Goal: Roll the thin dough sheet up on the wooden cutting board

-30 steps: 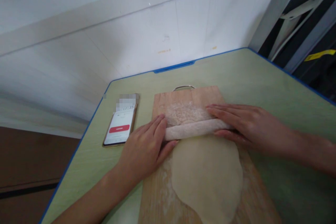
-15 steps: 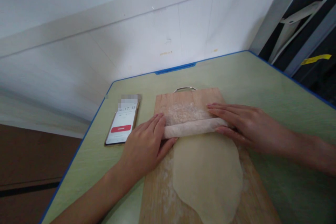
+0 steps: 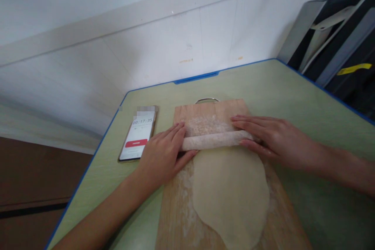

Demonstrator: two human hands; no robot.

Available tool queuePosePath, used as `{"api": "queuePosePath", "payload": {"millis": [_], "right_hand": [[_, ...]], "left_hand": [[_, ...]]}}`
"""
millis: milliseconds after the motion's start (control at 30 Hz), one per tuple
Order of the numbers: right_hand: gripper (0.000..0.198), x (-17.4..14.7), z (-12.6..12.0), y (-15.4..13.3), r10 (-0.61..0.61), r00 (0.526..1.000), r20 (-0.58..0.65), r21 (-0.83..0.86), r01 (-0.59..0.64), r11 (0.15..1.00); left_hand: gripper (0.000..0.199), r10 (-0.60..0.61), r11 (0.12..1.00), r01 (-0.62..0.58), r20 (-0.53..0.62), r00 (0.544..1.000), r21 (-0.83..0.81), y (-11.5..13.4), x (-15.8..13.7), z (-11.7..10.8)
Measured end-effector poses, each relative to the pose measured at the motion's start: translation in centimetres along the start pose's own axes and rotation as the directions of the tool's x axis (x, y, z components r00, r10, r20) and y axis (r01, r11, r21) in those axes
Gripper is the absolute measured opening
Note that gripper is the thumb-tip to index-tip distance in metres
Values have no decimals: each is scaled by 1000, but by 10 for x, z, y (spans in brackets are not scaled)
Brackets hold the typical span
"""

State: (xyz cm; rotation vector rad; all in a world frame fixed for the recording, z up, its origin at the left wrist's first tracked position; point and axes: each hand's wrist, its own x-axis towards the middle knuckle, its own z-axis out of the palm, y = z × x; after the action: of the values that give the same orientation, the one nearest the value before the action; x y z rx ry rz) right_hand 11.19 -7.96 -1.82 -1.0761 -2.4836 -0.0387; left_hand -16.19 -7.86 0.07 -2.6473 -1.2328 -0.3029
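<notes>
A flour-dusted rolling pin [image 3: 215,141] lies across the far edge of a thin, flat sheet of dough [image 3: 231,195]. My left hand [image 3: 164,150] grips the pin's left end, fingers over the top and thumb on the near side. At the other end, my right hand [image 3: 266,136] holds the pin between its fingers and thumb. Under the dough is a wooden cutting board [image 3: 175,207] with a metal handle [image 3: 207,99] at its far end. Flour [image 3: 206,124] is scattered on the wood just beyond the pin. Both pin ends are hidden by my hands.
Left of the board, a phone [image 3: 137,134] with a timer on its screen lies on the green table [image 3: 269,82], which has a blue edge. A white wall [image 3: 158,50] rises behind the table. Dark and grey items [image 3: 331,39] stand beyond the right edge.
The rolling pin and both hands have shifted very slightly away from me. My hands keep their hold on the pin, and the view has moved a little.
</notes>
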Motion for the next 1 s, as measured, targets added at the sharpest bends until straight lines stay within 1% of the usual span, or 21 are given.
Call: {"api": "queuePosePath", "payload": {"millis": [133, 367, 600, 833, 1000], "right_hand": [[34, -3, -1, -6, -3, 1000, -15, -8, 3, 1000], [36, 1, -1, 0, -24, 1000, 8, -1, 24, 1000], [37, 1, -2, -1, -30, 999, 37, -3, 30, 1000], [35, 2, -1, 0, -27, 999, 31, 17, 26, 1000], [34, 3, -1, 1, -62, 998, 2, 39, 62, 997]], "left_hand": [[42, 7, 1000, -7, -21, 1000, 4, 2, -1, 0], [43, 28, 1000, -27, -38, 999, 12, 1, 0, -1], [41, 28, 999, -27, -48, 998, 26, 1, 0, -1], [40, 37, 999, -37, -47, 998, 10, 0, 1, 1], [37, 53, 998, -52, -54, 997, 18, -2, 0, 1]]}}
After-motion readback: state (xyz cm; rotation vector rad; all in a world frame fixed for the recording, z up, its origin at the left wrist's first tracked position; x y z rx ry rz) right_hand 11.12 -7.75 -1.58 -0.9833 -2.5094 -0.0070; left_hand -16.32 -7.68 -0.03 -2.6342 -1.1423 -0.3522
